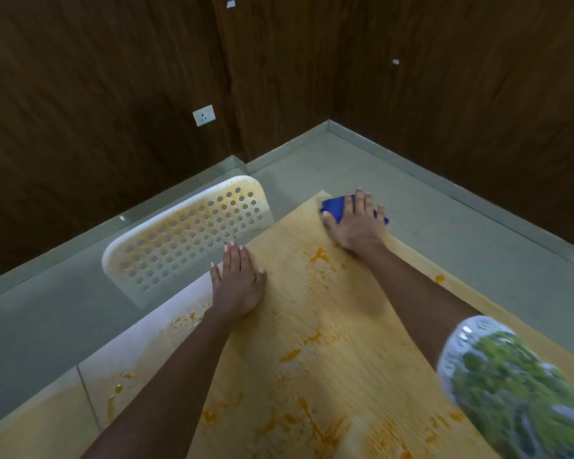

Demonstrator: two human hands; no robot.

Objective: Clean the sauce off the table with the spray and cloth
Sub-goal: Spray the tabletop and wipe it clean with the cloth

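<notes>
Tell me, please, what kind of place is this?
Probably an indoor room corner with a dining or work table: a sauce-smeared wooden table, a white perforated chair, dark wood-panelled walls with a socket.

A white perforated chair back (186, 236), smeared orange, stands just beyond the near edge of the work surface. Behind it, a white wall socket (204, 115) sits in dark wood panelling (96, 94) above a grey floor (395, 200).

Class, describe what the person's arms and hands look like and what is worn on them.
Both forearms are bare. The left hand and right hand wear no gloves or rings that show. Only the right arm shows a short sleeve, white with a green pattern, blurred.
</notes>
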